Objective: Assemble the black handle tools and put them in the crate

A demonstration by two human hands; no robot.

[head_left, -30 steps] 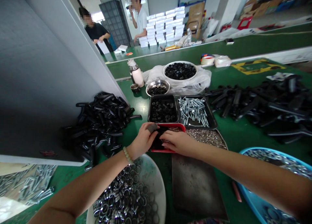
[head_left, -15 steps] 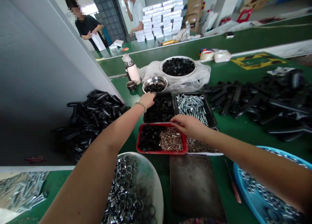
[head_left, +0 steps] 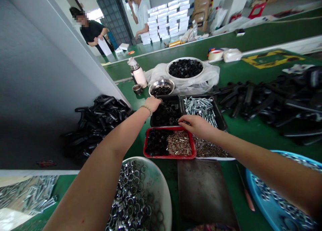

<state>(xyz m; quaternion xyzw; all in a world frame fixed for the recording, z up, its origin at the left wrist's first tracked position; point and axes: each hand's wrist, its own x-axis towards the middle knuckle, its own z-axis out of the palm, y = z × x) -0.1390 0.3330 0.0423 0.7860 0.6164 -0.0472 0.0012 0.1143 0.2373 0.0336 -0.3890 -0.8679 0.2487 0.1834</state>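
My left hand (head_left: 153, 104) is at the left rim of a black tray (head_left: 151, 122) of small black parts (head_left: 166, 112). Its fingers are closed near the back left corner; whatever they pinch is too small to name. Over the same tray's front right corner, my right hand (head_left: 195, 123) has thumb and fingers pressed together, with something dark and unclear at the tips. Just below sits a red tray (head_left: 169, 157), with black pieces (head_left: 154, 142) on its left side and copper-coloured rivet-like pins (head_left: 179, 143) on its right. Silver bolts (head_left: 200, 107) fill the black tray beyond my right hand.
Metal rings (head_left: 130, 197) lie in a pale basin (head_left: 167, 197); a blue basin (head_left: 251, 187) is at right. Black handle-like parts (head_left: 100, 123) are heaped left, more black parts (head_left: 251, 97) right. A flask (head_left: 138, 75) stands behind. Two people are across the bench.
My right hand has moved slightly back, from above the red tray's rear rim to the black tray's front corner. My left hand stays at the tray's left side. The view has shifted slightly.
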